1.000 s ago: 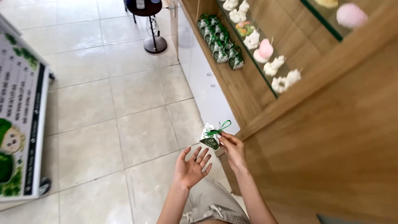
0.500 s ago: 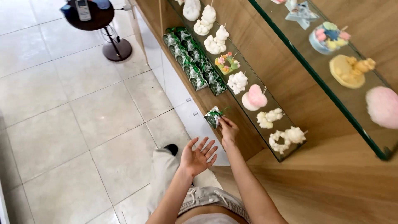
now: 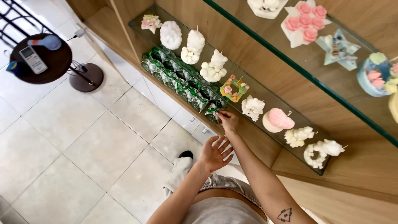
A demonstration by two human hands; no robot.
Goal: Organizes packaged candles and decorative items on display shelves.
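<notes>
**Small wrapped packet reaches the end of the shelf row**

Where a second ago the right hand [image 3: 227, 121] held the small green-and-white packet [image 3: 212, 112] low over the tiled floor [image 3: 83, 137], well below the shelf, it now has the packet up at the glass shelf [image 3: 265, 93], at the near end of the row of wrapped packets [image 3: 174, 76] tied with green ribbon. Its fingers are closed in a pinch on the packet's top, so the grip has not let go. Whether the packet already rests on the glass or hangs just above it cannot be told from this view. The move upward suggests that the packet is being added to the row, and judged from the pinch that step is not yet finished.

The left hand [image 3: 214, 152] is empty, with palm up and fingers spread, held below and just beside the right wrist, much as it was before. Behind the row stand shaped white candles [image 3: 192, 45], a flowered frame candle [image 3: 233, 88] and a pink domed candle [image 3: 278, 120], all apart from the packet. Off to the left, a small round dark surface [image 3: 41, 64] carries a remote control [image 3: 32, 59].
</notes>
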